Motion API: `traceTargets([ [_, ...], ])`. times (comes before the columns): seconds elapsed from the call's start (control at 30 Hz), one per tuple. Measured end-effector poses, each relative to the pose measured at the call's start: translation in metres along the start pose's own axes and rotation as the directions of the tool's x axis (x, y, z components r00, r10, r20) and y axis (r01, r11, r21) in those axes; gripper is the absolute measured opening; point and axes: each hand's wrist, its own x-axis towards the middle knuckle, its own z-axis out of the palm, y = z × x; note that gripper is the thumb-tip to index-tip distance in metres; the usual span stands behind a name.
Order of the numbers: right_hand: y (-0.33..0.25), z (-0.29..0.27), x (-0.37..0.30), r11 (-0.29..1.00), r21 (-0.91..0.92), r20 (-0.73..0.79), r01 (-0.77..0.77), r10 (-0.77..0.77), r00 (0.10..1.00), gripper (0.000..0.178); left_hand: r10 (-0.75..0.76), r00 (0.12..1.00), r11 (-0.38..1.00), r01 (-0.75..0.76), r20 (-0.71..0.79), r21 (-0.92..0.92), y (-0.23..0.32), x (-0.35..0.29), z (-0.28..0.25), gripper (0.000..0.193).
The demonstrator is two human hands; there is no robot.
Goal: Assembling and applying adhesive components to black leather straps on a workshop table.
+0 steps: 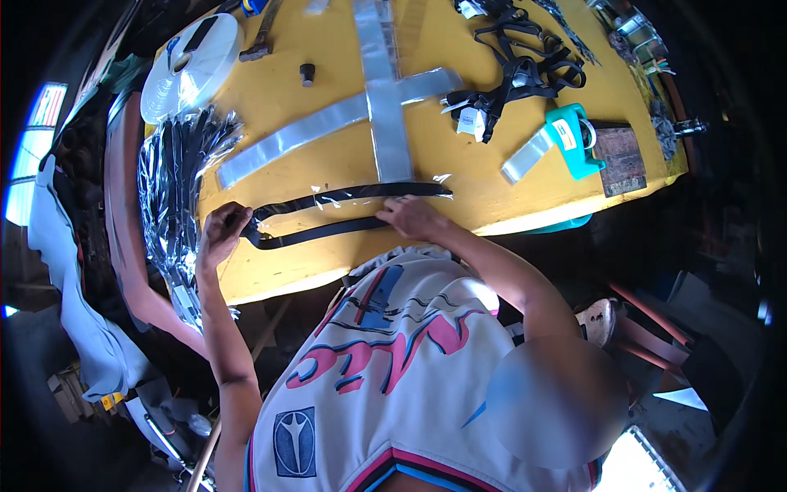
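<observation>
Alignment, we judge: black strap (328, 231) lies in two runs on the table (283, 272), our left hand (223, 233) pinching its left end, right hand (411, 217) touching, grip unclear; next probably needs steady tension.

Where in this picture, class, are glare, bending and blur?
Head view: glare whitens the window at left and flecks the plastic-wrapped black bundle; head view: the near edge of the yellow table bows; head view: a round lower-right patch is blurred, while the left hand looks fairly sharp.
</observation>
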Motion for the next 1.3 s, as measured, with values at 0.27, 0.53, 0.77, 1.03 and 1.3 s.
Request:
traceTargets([
  [0.27, 0.016, -0.037, -0.082, 0.866, 0.229, -0.158, -0.444, 0.483, 0.861, 0.062, -0.095, 0.995, 0.995, 0.095, -0.002, -0.004, -0.034, -0.004, 0.032, 0.027],
  [0.53, 0.033, -0.004, -0.054, 0.889, 0.126, -0.277, -0.440, 0.457, 0.845, 0.063, -0.100, 0.995, 0.991, 0.100, -0.002, 0.090, -0.040, 0.000, 0.049, 0.026],
  [0.77, 0.057, 0.002, -0.058, 0.934, 0.009, -0.282, -0.357, 0.345, 0.895, 0.071, -0.141, 0.990, 0.985, 0.142, -0.016, 0.103, -0.049, -0.008, 0.058, 0.026],
  [1.03, 0.085, -0.014, -0.092, 0.915, -0.022, -0.212, -0.402, 0.389, 0.897, 0.070, -0.077, 0.982, 0.929, 0.133, -0.172, 0.345, -0.068, -0.032, 0.051, 0.045],
  [1.3, 0.095, -0.019, -0.104, 0.923, -0.066, -0.184, -0.380, 0.363, 0.913, 0.071, -0.009, 0.961, 0.888, 0.135, -0.277, 0.440, -0.072, -0.046, 0.027, 0.047],
])
